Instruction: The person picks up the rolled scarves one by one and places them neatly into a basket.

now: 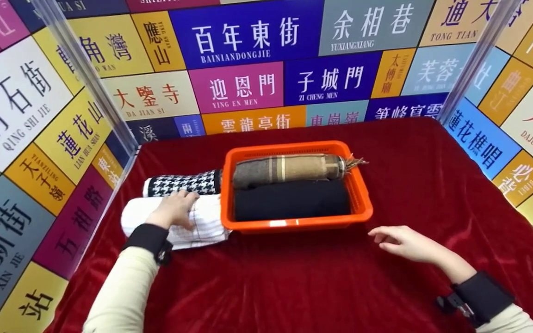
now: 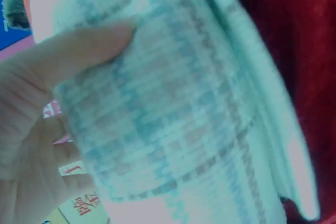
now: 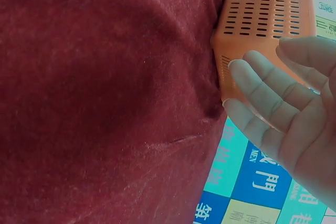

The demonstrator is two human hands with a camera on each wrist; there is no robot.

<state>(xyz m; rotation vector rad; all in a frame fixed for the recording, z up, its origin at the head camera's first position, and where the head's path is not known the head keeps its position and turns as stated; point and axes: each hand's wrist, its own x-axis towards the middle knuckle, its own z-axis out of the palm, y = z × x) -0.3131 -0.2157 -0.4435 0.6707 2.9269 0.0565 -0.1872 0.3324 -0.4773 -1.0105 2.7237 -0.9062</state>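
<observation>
A white rolled scarf with faint plaid lines lies left of the orange basket, against its side. My left hand grips this roll from above; the left wrist view shows the thumb across the plaid cloth and the fingers on the far side. Behind it lies a black-and-white houndstooth roll. Inside the basket are a brown-and-grey plaid scarf roll with fringe and a black cloth roll. My right hand hovers off the basket's near right corner, fingers loosely bent, holding nothing.
Dark red velvet cloth covers the table. Panels with colourful Chinese street names stand behind and on both sides. Clear upright posts rise at the back corners.
</observation>
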